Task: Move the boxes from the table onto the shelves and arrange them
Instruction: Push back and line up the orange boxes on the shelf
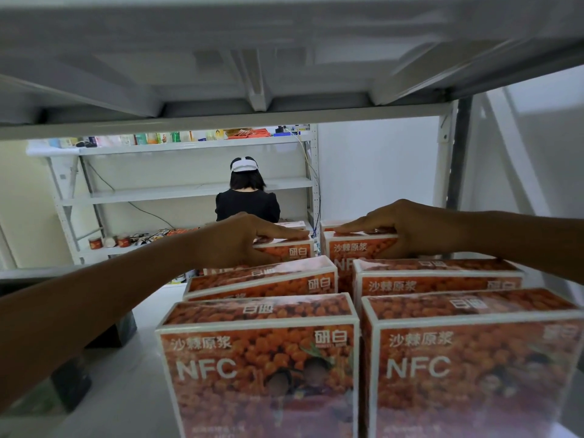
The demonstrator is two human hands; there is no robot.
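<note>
Several orange boxes printed "NFC" stand in two columns on the white shelf board point(126, 390). The two front boxes point(259, 368) point(474, 374) are closest to me, with a middle pair point(262, 284) point(436, 279) behind them. My left hand point(243, 238) reaches to the back left box point(297, 251), its straight fingers lying flat on the top and the thumb down by the near face. My right hand point(398, 227) rests the same way on the back right box point(354, 248), fingers flat across its top. Both back boxes are partly hidden by my hands and the middle pair.
The underside of the shelf above point(284, 58) hangs low overhead. Dark blocks point(72, 380) lie at the board's left edge under my left forearm. Behind the rack, a person in black point(248, 203) faces another white shelving unit point(189, 188) holding small goods.
</note>
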